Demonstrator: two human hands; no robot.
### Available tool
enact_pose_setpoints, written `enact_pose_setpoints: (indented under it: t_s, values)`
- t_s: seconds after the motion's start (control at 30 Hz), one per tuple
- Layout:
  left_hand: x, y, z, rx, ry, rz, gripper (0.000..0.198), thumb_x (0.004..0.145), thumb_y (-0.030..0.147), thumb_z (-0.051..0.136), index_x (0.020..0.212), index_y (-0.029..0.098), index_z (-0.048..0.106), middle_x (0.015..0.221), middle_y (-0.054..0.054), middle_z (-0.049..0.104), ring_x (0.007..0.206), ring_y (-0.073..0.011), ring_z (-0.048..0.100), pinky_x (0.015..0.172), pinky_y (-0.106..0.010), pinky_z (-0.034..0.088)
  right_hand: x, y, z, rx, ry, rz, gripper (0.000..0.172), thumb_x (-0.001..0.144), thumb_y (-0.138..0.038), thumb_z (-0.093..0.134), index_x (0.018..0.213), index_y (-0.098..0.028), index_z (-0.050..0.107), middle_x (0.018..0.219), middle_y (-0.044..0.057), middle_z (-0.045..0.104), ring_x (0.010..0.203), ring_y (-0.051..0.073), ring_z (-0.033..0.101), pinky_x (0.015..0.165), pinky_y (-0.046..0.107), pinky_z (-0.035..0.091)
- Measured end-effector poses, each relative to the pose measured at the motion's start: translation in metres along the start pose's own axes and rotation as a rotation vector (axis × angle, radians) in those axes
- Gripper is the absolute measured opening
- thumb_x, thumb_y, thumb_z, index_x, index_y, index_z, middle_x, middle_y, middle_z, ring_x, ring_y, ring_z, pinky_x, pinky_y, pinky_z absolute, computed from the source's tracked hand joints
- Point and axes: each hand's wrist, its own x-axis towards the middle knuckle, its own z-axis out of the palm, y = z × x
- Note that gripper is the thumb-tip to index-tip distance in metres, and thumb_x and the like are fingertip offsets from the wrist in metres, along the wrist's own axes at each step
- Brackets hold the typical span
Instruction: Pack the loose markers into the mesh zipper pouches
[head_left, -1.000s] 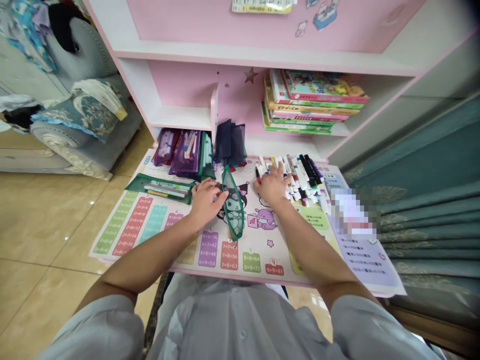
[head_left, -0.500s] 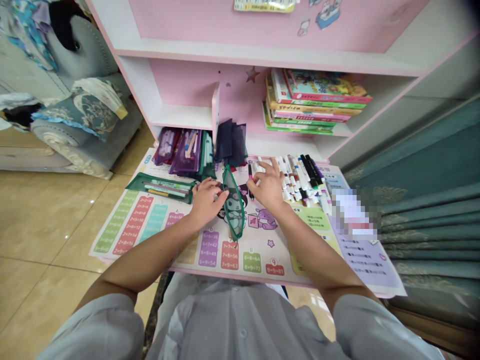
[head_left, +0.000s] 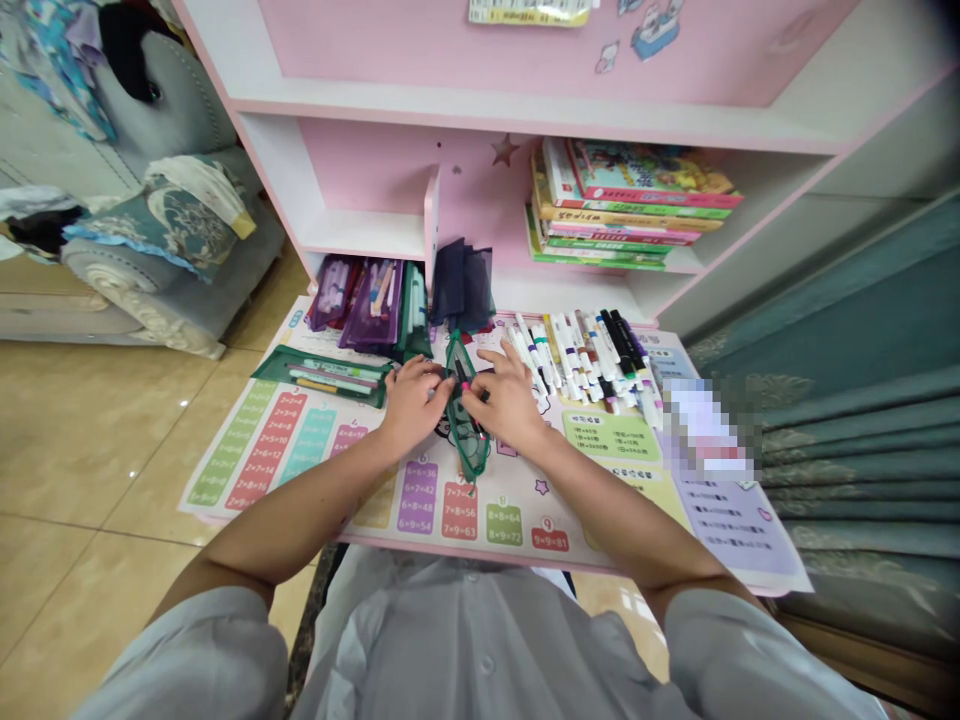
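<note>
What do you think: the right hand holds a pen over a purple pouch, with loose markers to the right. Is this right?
Not quite: that pouch is green, not purple, as the head view shows. The right hand does hold a pen over it, with loose markers to the right.

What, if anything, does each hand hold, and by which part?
The right hand pinches a dark pen near its pink band; the left hand is at the central green pouch, grip unclear.

1. Light soft, fairly even; white-and-pink shelf unit (head_left: 525,108) reads bright.
2. Glossy beige floor tiles (head_left: 90,420): small glare spots, left.
3. Blue-green patterned fabric curtain (head_left: 847,400) dimmer, detail soft.
4. Wide-angle stretch: grey short sleeves (head_left: 202,650). Top-right corner dark.
5. Pixelated patch right.
</note>
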Motion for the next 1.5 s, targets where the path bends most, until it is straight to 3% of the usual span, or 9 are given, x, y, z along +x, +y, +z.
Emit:
enact_pose_setpoints:
  t_s: [0.43, 0.73, 0.83, 0.93, 1.07, 1.3, 1.5]
  values:
    - [0.000, 0.002, -0.002, 0.032, -0.027, 0.004, 0.026, 0.094, 0.025, 0.058, 0.070, 0.021, 0.067, 0.123, -0.005, 0.073, 0.137, -0.0279, 0.051, 0.112, -0.055, 0.034, 0.002, -0.006, 0.007, -0.212, -0.327, 0.085, 0.025, 0.088, -0.032, 0.058, 0.088, -0.017, 0.078, 0.139, 0.019, 0.056, 0.151, 0.039, 0.024, 0.113, 0.063, 0.028]
    - [0.000, 0.000, -0.001, 0.017, -0.020, 0.005, 0.027, 0.094, 0.026, 0.060, 0.068, 0.021, 0.065, 0.123, -0.006, 0.072, 0.137, -0.0272, 0.051, 0.113, -0.055, 0.033, 0.002, -0.004, 0.007, -0.212, -0.347, 0.076, 0.028, 0.091, -0.034, 0.056, 0.092, -0.017, 0.078, 0.140, 0.020, 0.056, 0.150, 0.040, 0.025, 0.113, 0.063, 0.029]
    - [0.000, 0.000, -0.002, 0.012, -0.021, 0.000, 0.028, 0.093, 0.026, 0.059, 0.066, 0.021, 0.064, 0.124, -0.005, 0.072, 0.137, -0.0277, 0.051, 0.114, -0.056, 0.033, 0.003, 0.000, 0.007, -0.150, -0.268, 0.052, 0.025, 0.091, -0.033, 0.057, 0.085, -0.018, 0.077, 0.140, 0.017, 0.057, 0.148, 0.038, 0.031, 0.113, 0.061, 0.031]
    - [0.000, 0.001, -0.003, 0.003, -0.021, 0.000, 0.029, 0.094, 0.027, 0.059, 0.065, 0.021, 0.064, 0.124, -0.005, 0.072, 0.137, -0.0284, 0.050, 0.113, -0.056, 0.033, 0.008, 0.009, 0.003, -0.047, -0.056, 0.037, 0.022, 0.089, -0.034, 0.060, 0.080, -0.020, 0.075, 0.139, 0.013, 0.059, 0.146, 0.035, 0.035, 0.113, 0.058, 0.033]
    - [0.000, -0.001, -0.002, -0.002, -0.022, 0.001, 0.031, 0.094, 0.029, 0.059, 0.065, 0.020, 0.063, 0.123, -0.006, 0.072, 0.136, -0.0292, 0.051, 0.113, -0.058, 0.032, 0.020, 0.030, -0.006, -0.049, 0.173, 0.114, 0.017, 0.086, -0.032, 0.062, 0.080, -0.020, 0.072, 0.140, 0.013, 0.058, 0.147, 0.038, 0.030, 0.113, 0.061, 0.032]
    - [0.001, -0.002, -0.002, -0.006, -0.035, -0.012, 0.030, 0.093, 0.029, 0.059, 0.064, 0.021, 0.063, 0.123, -0.006, 0.072, 0.137, -0.0299, 0.050, 0.115, -0.059, 0.032, 0.040, 0.077, 0.001, -0.235, 0.217, 0.317, 0.018, 0.080, -0.028, 0.068, 0.092, -0.015, 0.071, 0.154, 0.017, 0.041, 0.150, 0.046, 0.014, 0.112, 0.071, 0.025]
    - [0.000, 0.000, -0.004, 0.001, -0.046, -0.014, 0.031, 0.093, 0.028, 0.058, 0.063, 0.021, 0.062, 0.122, -0.006, 0.072, 0.137, -0.0298, 0.050, 0.115, -0.059, 0.032, 0.043, 0.093, 0.013, -0.333, 0.199, 0.335, 0.024, 0.081, -0.027, 0.066, 0.100, -0.013, 0.069, 0.156, 0.020, 0.037, 0.151, 0.046, 0.010, 0.112, 0.073, 0.021]
